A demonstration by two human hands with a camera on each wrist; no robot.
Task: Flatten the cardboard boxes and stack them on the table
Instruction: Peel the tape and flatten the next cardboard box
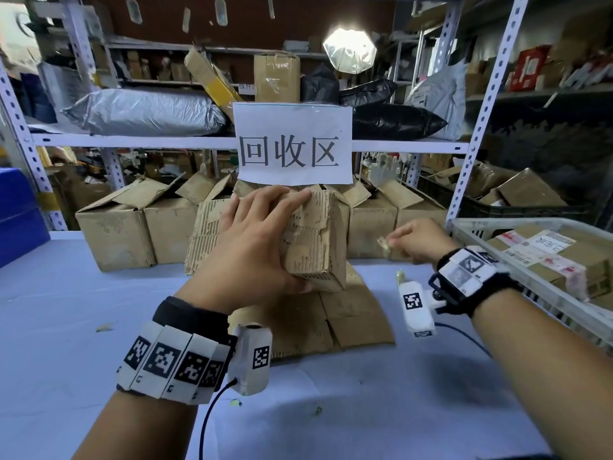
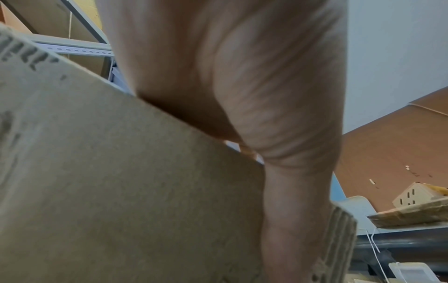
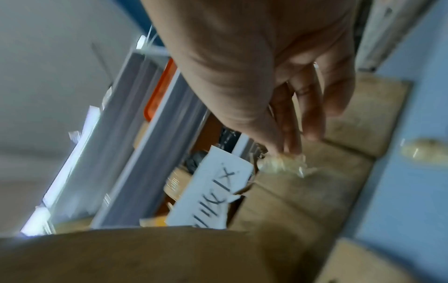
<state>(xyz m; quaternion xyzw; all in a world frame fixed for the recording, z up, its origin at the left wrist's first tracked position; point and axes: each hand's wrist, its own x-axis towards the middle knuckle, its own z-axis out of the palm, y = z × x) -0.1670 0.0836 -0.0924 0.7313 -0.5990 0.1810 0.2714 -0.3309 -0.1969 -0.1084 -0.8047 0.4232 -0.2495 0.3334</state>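
Observation:
My left hand [image 1: 262,240] grips a small torn cardboard box [image 1: 315,240] and holds it in the air above the table, fingers over its top and thumb under it. In the left wrist view the box [image 2: 121,181] fills the lower left under my palm [image 2: 242,86]. My right hand [image 1: 414,240] is to the right of the box and pinches a crumpled scrap of clear tape [image 1: 384,245], which the right wrist view shows at my fingertips [image 3: 283,164]. Flattened cardboard [image 1: 335,313] lies on the blue table [image 1: 83,310] below the box.
A row of open cardboard boxes [image 1: 132,224] lines the back of the table under a white paper sign [image 1: 293,144]. A white basket [image 1: 544,290] of parcels stands at the right. Another tape scrap [image 1: 401,275] lies on the table. Shelving uprights [image 1: 481,107] rise behind.

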